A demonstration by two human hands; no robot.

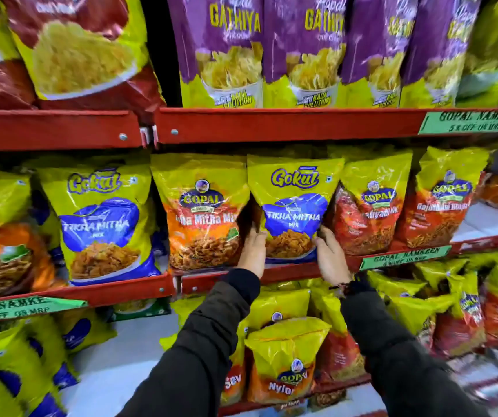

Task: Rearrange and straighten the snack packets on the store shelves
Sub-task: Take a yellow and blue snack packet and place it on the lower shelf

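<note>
A yellow and blue Gokul Tikha Mitha packet stands upright on the middle red shelf. My left hand grips its lower left edge and my right hand grips its lower right edge. An orange Gopal Tikha Mitha packet stands touching it on the left. A red Gopal packet stands on its right. A second Gokul Tikha Mitha packet stands further left on the neighbouring shelf.
Purple Gathiya packets fill the top shelf above. Below my arms, yellow Gopal packets lean loosely on the lower shelf. Green price strips hang on the shelf fronts. Bare white shelf surface shows at far right.
</note>
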